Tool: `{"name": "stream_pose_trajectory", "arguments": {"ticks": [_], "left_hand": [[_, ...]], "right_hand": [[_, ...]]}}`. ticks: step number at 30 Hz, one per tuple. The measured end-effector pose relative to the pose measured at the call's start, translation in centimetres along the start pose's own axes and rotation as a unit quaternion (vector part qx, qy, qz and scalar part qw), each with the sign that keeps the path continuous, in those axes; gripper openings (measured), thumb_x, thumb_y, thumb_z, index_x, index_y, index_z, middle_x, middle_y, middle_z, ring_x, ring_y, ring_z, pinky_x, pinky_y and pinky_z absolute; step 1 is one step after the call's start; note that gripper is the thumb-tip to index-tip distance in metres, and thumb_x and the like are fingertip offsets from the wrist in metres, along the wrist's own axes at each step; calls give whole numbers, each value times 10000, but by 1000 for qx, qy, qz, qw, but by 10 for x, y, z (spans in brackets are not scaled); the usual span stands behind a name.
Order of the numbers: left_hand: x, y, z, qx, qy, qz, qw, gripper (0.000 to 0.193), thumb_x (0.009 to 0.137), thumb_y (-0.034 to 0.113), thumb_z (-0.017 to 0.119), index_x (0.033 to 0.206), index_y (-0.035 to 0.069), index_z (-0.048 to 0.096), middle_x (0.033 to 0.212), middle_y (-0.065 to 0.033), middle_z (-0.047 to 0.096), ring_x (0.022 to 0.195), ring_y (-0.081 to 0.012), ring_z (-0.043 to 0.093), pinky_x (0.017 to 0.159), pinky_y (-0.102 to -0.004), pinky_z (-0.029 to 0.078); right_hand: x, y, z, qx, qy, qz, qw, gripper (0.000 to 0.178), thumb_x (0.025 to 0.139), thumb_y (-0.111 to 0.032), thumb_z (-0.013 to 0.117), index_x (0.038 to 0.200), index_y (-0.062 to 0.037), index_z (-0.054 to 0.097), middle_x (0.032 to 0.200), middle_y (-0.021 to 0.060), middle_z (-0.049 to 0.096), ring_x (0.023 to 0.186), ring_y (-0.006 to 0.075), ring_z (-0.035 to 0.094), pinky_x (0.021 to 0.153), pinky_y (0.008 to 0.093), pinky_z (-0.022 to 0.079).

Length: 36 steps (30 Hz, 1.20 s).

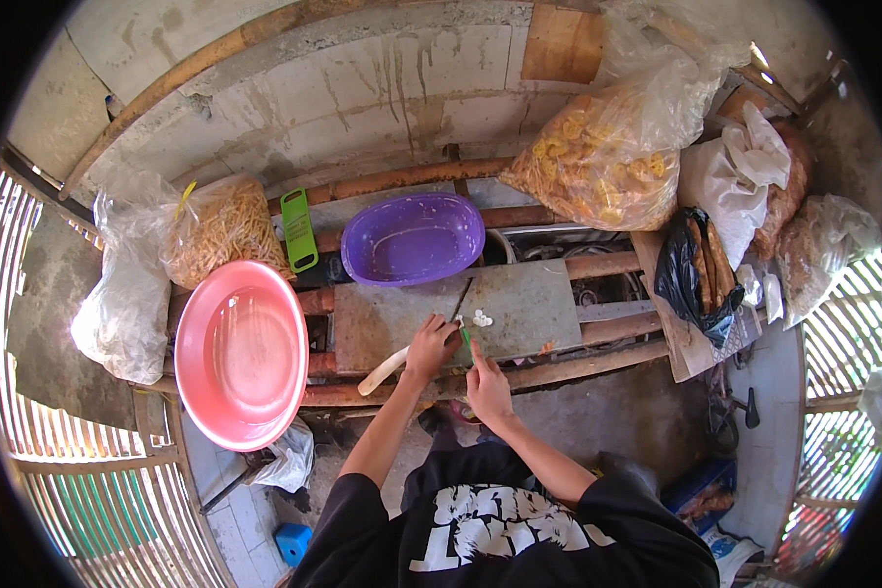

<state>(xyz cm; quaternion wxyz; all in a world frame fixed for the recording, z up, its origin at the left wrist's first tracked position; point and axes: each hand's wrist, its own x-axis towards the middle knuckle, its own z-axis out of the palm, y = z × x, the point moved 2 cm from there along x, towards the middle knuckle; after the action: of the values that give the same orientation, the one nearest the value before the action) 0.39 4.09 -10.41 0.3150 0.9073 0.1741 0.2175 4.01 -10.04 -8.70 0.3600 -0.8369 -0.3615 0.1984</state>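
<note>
My left hand (432, 349) is closed round a long, pale peeled root (384, 371), which looks like cassava. One end sticks out toward me at the lower left; the other lies under my fingers on a grey slab (534, 304). My right hand (489, 388) grips a small knife (465, 336) with a green handle, held close to the root's far end. Its blade is mostly too small to make out. Just beyond the knife, a few thin white slices (481, 318) lie on the slab.
A purple basin (414, 238) stands behind the slab, beside a green slicer (299, 230). At left are a pink basin (255, 358) and a bag of fried sticks (220, 230). A big bag of yellow snacks (608, 157) and a black plastic bag (698, 274) sit at right.
</note>
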Motion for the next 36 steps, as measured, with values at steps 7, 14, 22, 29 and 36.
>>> {"name": "stream_pose_trajectory", "arguments": {"ticks": [7,14,22,29,36], "left_hand": [[-1,2,4,-5,8,-38,999,194,657,77,589,835,14,546,793,-129,503,793,-304,495,703,-369,425],[0,1,6,25,-14,-57,998,208,666,111,585,843,11,539,826,-140,505,823,-309,490,726,-374,424],[1,6,4,36,-21,-54,998,232,672,117,576,886,31,555,809,-127,501,823,-292,487,717,-376,419],[4,8,-2,31,-46,-44,998,232,675,109,568,899,50,563,813,-114,511,815,-284,493,717,-377,413],[-1,5,-4,-41,2,-32,999,197,676,50,575,874,48,571,774,-120,538,784,-294,509,686,-371,429]], "right_hand": [[-6,10,-3,50,46,-17,998,521,769,-23,433,1273,-90,320,761,179,512,677,326,524,613,399,421],[-1,11,-6,61,45,-2,997,485,773,-75,447,1248,-88,353,783,187,524,686,348,538,600,437,430],[-1,14,-6,65,49,2,997,453,772,-38,439,1222,-61,391,822,198,545,640,314,538,585,386,433],[0,17,-3,83,60,3,995,451,770,-60,447,1218,-66,393,790,186,544,671,335,539,596,412,435],[3,8,-3,38,20,2,999,474,789,-84,427,1254,-80,336,819,193,523,698,358,532,611,437,428]]}}
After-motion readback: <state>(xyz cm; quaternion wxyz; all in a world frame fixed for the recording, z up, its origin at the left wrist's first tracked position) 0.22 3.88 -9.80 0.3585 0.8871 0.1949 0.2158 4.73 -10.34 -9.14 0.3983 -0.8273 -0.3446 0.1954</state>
